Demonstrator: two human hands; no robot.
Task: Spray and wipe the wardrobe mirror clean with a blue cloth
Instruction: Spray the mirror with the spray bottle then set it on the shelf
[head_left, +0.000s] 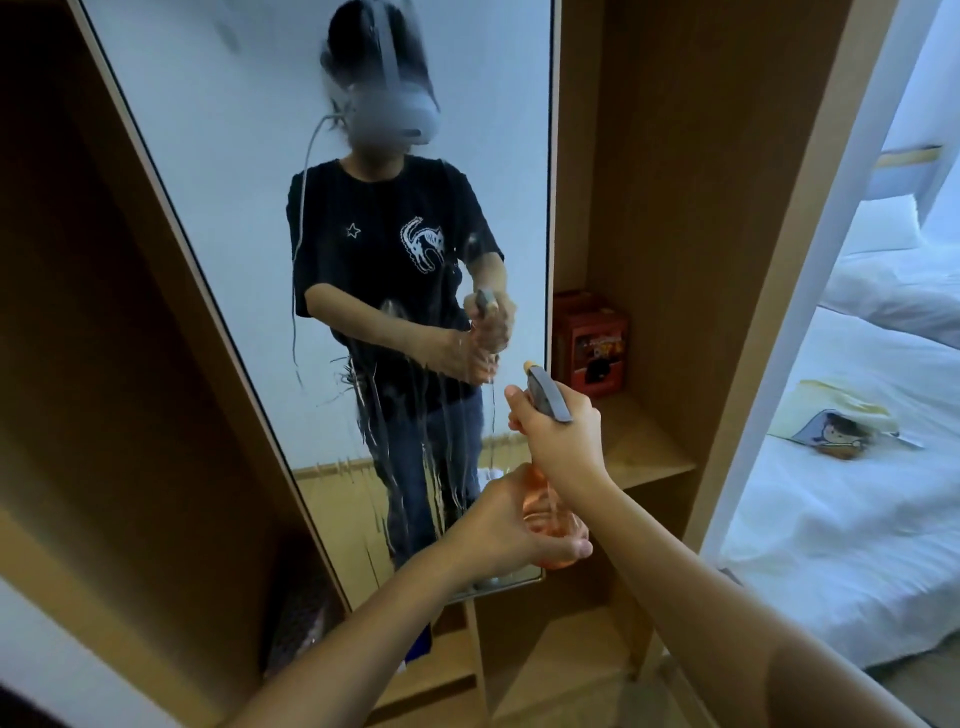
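Room: bedroom corner with a wooden wardrobe (675, 156) standing open, and a bed (857, 467) with white sheets off to the right.
Mirror: tall mirror (249, 182) set on the wardrobe door, tilted in this view; wet streaks run down its middle and lower part, and it reflects the person holding the bottle.
Spray bottle: orange see-through spray bottle (540, 506) with a grey trigger head (548, 397), held upright just in front of the mirror's lower right corner, its nozzle pointing at the glass.
Right hand: right hand (558, 436) grips the neck of the bottle under the grey head, fingers wrapped round it on the trigger side.
Left hand: left hand (511, 525) cups the lower body of the bottle from the left, thumb and fingers curled round it.
Shelf: open shelf (644, 452) in the wardrobe to the right of the mirror carries a red box (592, 343) pushed toward the back.
Bed: a pale yellow piece with a cartoon picture (836, 423) lies flat on the sheet, well apart from the hands.
Lower wardrobe: something blue (421, 644) shows below the mirror between the forearms; too hidden to tell what it is.
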